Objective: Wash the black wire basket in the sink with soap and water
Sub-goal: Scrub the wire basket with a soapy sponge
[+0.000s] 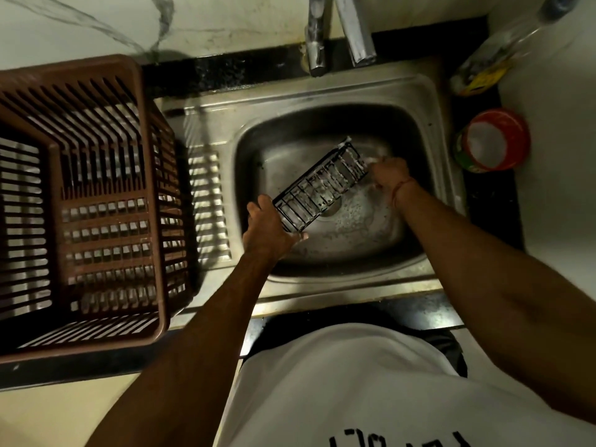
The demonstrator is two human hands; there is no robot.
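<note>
- So the sink (429,91) is the anchor here: it's a steel basin set in a black counter (490,204), and closest to the camera, just in front of it, a white t-shirt (354,382) with black lettering is filling the bottom of the view.
- Left of the sink, a big brown slatted plastic crate (80,195) is sitting on the ribbed steel drainboard (209,201), and light is coming through its slats.
- Inside the sink, suds are pooling around the drain (332,209) and the floor of the bowl is looking wet.
- The left hand (267,224) is reaching into the sink from the near-left rim, fingers curled round the near end of the black wire basket (322,185), thumb on top.
- That basket is lying slantwise over the middle of the sink, near end low-left, far end up-right, with foam clinging to its wires.
- The right hand (390,175) is coming in from the sink's right side, knuckles up, fingers curled down at the basket's far end; something pale is showing at the fingertips, too blurry to name.
- A red thread is showing on that wrist.
- Right of the sink, a red-rimmed tub (493,140) holding something white is sitting on the counter, a clear bottle (493,59) lying behind it.
- At the sink's far edge, two chrome taps (351,33) are sticking out from a white marbled wall (161,21).
</note>
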